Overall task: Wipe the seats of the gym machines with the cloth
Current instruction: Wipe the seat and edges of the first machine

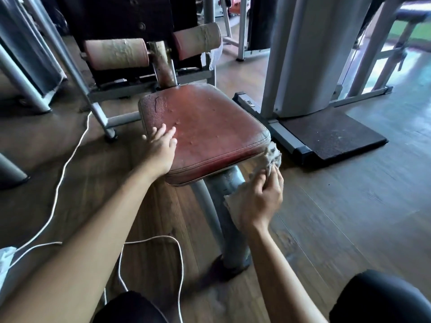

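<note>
A worn red-brown padded seat (210, 127) of a gym machine fills the middle of the view, its leather cracked and pitted. My left hand (161, 150) rests flat on the seat's near left corner with fingers straight. My right hand (261, 197) grips a grey, frayed cloth (271, 157) just off the seat's near right corner, below the pad's edge. Part of the cloth hangs under my palm, in front of the grey steel seat post (231, 206).
Two taped roller pads (116, 53) stand behind the seat. A second machine's white frame (298, 54) and black rubber mat (331, 134) are at the right. A white cord (67, 164) loops over the wooden floor at left and near my knees.
</note>
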{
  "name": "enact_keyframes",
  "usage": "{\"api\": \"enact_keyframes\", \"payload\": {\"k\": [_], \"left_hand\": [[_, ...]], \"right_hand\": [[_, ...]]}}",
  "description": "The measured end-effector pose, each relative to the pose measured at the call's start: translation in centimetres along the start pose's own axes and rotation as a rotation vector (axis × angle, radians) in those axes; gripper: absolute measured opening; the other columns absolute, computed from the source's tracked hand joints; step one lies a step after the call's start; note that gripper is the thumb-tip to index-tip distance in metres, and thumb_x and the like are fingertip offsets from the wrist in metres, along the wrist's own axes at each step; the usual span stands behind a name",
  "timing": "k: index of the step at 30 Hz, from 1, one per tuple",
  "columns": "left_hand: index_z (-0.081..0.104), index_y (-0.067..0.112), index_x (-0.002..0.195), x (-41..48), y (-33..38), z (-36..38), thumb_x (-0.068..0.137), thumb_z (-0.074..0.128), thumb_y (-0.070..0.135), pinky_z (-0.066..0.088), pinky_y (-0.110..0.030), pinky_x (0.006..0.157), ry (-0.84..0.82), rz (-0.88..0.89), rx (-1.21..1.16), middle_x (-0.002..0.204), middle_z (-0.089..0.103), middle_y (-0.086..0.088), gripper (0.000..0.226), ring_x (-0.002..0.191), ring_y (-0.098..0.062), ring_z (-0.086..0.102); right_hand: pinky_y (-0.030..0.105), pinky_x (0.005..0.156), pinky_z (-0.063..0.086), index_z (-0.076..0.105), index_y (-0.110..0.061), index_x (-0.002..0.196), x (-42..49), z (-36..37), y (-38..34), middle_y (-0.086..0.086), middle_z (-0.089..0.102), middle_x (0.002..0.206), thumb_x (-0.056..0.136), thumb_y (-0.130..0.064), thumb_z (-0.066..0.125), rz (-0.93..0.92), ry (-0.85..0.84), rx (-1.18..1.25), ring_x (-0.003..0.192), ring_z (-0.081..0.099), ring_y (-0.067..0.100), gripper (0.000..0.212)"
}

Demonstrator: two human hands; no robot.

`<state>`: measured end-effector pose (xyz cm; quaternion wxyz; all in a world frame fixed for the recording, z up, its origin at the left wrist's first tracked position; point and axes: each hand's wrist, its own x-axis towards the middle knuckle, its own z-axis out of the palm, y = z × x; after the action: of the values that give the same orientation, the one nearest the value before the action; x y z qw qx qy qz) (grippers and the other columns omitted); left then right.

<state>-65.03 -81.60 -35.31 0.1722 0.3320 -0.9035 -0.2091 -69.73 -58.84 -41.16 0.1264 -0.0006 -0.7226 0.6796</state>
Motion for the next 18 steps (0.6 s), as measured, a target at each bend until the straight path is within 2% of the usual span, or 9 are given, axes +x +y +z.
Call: {"api": "enact_keyframes", "payload": {"k": [3, 5, 7, 9, 11, 16, 18], "left_hand": [[0.039, 0.021, 0.152, 0.3, 0.1, 0.5, 0.106, 0.035, 0.019, 0.002, -0.043, 0.121, 0.026, -0.025, -0.013, 0.166, 0.019, -0.006, 0.046, 0.155, -0.024, 0.009], [0.043, 0.02, 0.15, 0.4, -0.3, 0.8, 0.104, 0.036, 0.022, 0.004, -0.043, 0.122, 0.051, -0.015, -0.03, 0.165, 0.023, -0.006, 0.046, 0.154, -0.025, 0.013], [0.046, 0.017, 0.147, 0.3, -0.6, 0.9, 0.095, 0.03, 0.033, 0.007, -0.042, 0.123, 0.053, -0.004, -0.042, 0.162, 0.028, -0.009, 0.057, 0.153, -0.029, 0.017], [0.049, 0.013, 0.145, 0.1, -0.5, 0.9, 0.085, 0.026, 0.036, 0.01, -0.043, 0.123, 0.072, 0.014, -0.063, 0.16, 0.032, -0.013, 0.068, 0.152, -0.033, 0.02], [0.05, 0.011, 0.144, 0.1, -0.6, 1.0, 0.084, 0.026, 0.036, 0.011, -0.044, 0.124, 0.091, 0.023, -0.086, 0.159, 0.033, -0.015, 0.069, 0.151, -0.034, 0.021], [0.052, 0.007, 0.142, 0.3, -1.1, 1.3, 0.085, 0.03, 0.035, 0.009, -0.047, 0.125, 0.105, 0.043, -0.136, 0.158, 0.035, -0.017, 0.067, 0.151, -0.035, 0.023], [0.052, 0.007, 0.142, 0.3, -1.1, 1.1, 0.085, 0.029, 0.036, 0.009, -0.048, 0.125, 0.096, 0.047, -0.139, 0.158, 0.034, -0.018, 0.067, 0.151, -0.034, 0.023]], "right_hand": [[0.039, 0.11, 0.041, 0.058, -0.014, 0.138, 0.9, 2.9, -1.3, 0.007, 0.062, 0.137, 0.092, -0.041, 0.04, 0.097, -0.004, 0.019, 0.13, 0.055, 0.023, 0.056], [0.028, 0.105, 0.041, 0.053, -0.017, 0.142, -0.4, 4.4, -1.8, 0.01, 0.065, 0.131, 0.092, -0.048, 0.04, 0.139, -0.049, 0.053, 0.124, 0.056, 0.028, 0.06], [0.019, 0.097, 0.033, 0.048, -0.016, 0.146, -3.3, 5.3, -2.4, 0.015, 0.062, 0.13, 0.097, -0.04, 0.045, 0.155, -0.098, 0.076, 0.122, 0.048, 0.028, 0.054], [0.027, 0.106, 0.034, 0.043, -0.014, 0.149, -6.2, 6.0, -3.0, 0.015, 0.056, 0.138, 0.096, -0.036, 0.045, 0.125, -0.127, 0.074, 0.121, 0.039, 0.026, 0.058], [0.035, 0.11, 0.036, 0.041, -0.012, 0.15, -7.1, 6.5, -2.8, 0.012, 0.054, 0.144, 0.096, -0.034, 0.044, 0.088, -0.14, 0.06, 0.116, 0.035, 0.021, 0.058], [0.037, 0.108, 0.036, 0.043, -0.014, 0.15, -2.9, 6.5, -1.6, 0.004, 0.061, 0.135, 0.097, -0.035, 0.037, 0.09, -0.063, 0.033, 0.11, 0.028, 0.016, 0.057], [0.037, 0.109, 0.034, 0.043, -0.013, 0.15, -1.1, 6.4, -1.6, 0.005, 0.06, 0.137, 0.096, -0.038, 0.034, 0.118, -0.033, 0.019, 0.115, 0.03, 0.018, 0.06]]}}
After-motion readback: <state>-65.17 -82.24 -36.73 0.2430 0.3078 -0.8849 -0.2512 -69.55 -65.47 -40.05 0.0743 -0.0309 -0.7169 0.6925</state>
